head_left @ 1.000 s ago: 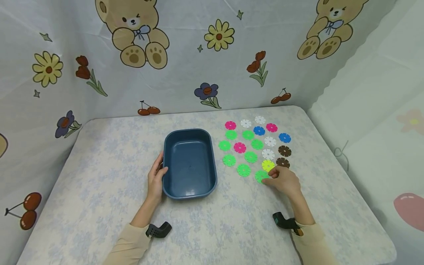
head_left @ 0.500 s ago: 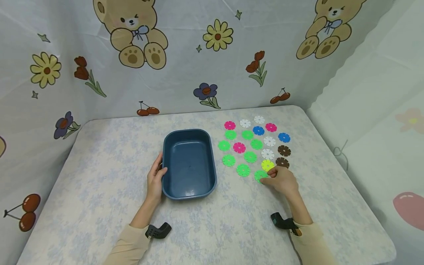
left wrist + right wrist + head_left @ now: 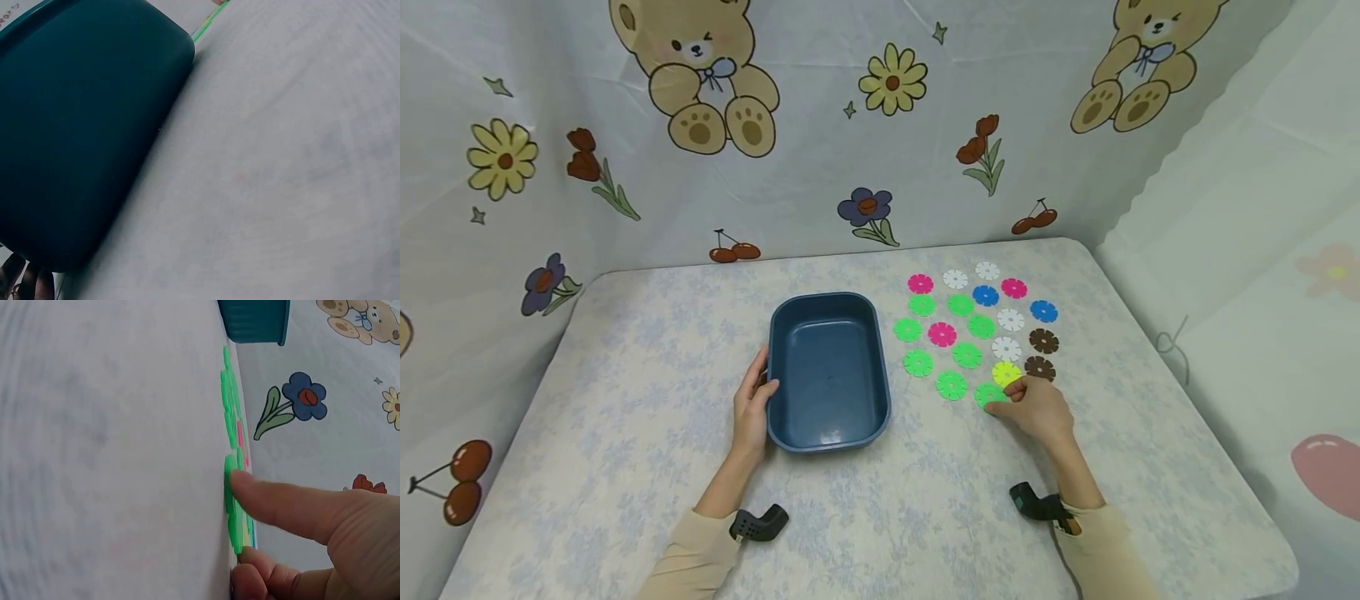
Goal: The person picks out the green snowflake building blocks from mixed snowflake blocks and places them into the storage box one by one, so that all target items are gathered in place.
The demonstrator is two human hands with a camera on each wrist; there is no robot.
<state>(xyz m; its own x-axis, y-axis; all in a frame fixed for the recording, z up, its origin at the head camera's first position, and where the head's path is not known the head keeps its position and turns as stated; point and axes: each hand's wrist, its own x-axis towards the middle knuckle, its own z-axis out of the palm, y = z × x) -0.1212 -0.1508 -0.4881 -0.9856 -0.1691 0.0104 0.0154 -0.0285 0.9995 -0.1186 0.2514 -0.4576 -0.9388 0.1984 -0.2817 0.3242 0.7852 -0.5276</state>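
Observation:
In the head view a dark blue rectangular plastic tub [image 3: 827, 379] stands on the table. My left hand [image 3: 752, 408] holds its left side, thumb at the rim and fingers along the outer wall. Right of the tub, my right hand [image 3: 1037, 412] has thumb and fingers at opposite edges of a green notched plastic disc [image 3: 988, 394], the nearest of a spread of such discs. The right wrist view shows the thumb [image 3: 269, 497] against green disc edges, with curled fingertips just below. A yellow disc [image 3: 1006, 372] lies right beside these fingers. My right hand partly covers the gripped disc.
Flat discs lie in loose rows: several green [image 3: 952, 385], pink [image 3: 942, 334], white [image 3: 1006, 348], blue [image 3: 1043, 311] and brown [image 3: 1043, 341]. A patterned cloth wall [image 3: 805, 167] rises behind the table [image 3: 647, 350], and a pale cloth hangs on the right.
The near green disc has shifted slightly left and away from me with my right hand's fingers. My left hand and the tub stay in place.

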